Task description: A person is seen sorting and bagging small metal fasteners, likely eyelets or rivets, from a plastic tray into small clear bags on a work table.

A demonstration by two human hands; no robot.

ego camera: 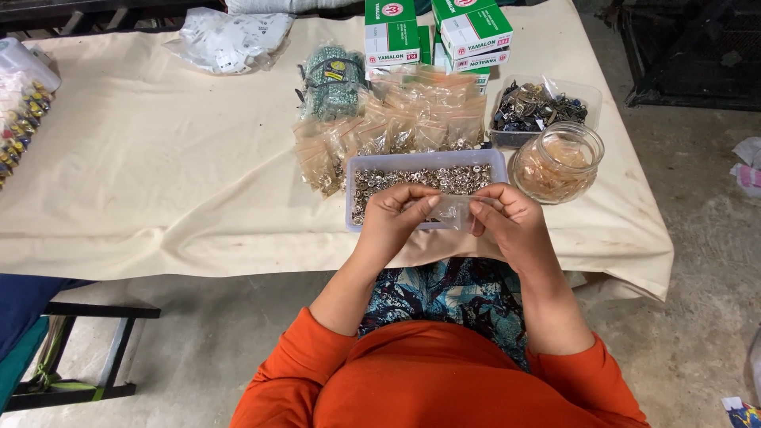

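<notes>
Low in the frame I've got orange sleeves and a patterned blue lap, forearms reaching up to the table edge. My left hand (394,212) and right hand (507,214) meet at centre, both pinching a small clear plastic bag (453,211) stretched between them; fingers curled tight on its edges, thumbs on top. I think the bag's mouth is being held open, but it's too thin and glossy to be sure.

Risk here: that film is slick, and it hangs right at the table's near edge, so a loose pinch could tip any small pieces into the lap or onto the concrete floor.

Just behind the hands sits a rectangular clear tray (495,158) heaped with tiny shiny metal rings. To its right, a round glass jar (559,162) with pale orange contents. Behind the tray, a heap of filled little bags (396,127), crinkly and tan, and a green bundle (333,79). Further right, a clear tub of dark metal bits (535,111). At the top, green-and-white cardboard boxes (472,32). Everything rests on a creased cream cloth (158,174).
</notes>
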